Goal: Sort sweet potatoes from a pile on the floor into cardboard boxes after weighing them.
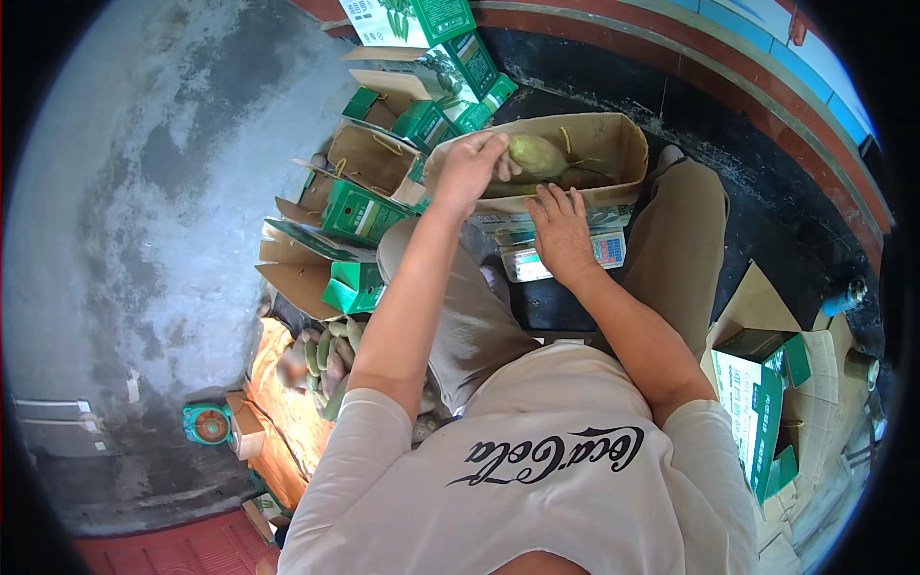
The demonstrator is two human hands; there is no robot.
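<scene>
At the left end of a tall open cardboard box, the fingers of my left hand close round the end of an oblong yellow-green fruit or root vegetable. It lies tilted above the box's inside, and its exact kind is unclear. More dim oblong produce shows lower in the box, partly hidden by the near wall. My right hand lies open against the box's near rim, fingers spread and pointing over the edge. Beneath the box, a white weighing scale shows its coloured keypad between my knees.
Open green-and-brown cartons stand in a row to the left, with printed boxes stacked behind. A pile of green and pinkish produce lies by an orange sheet. Another carton and a blue bottle are at right.
</scene>
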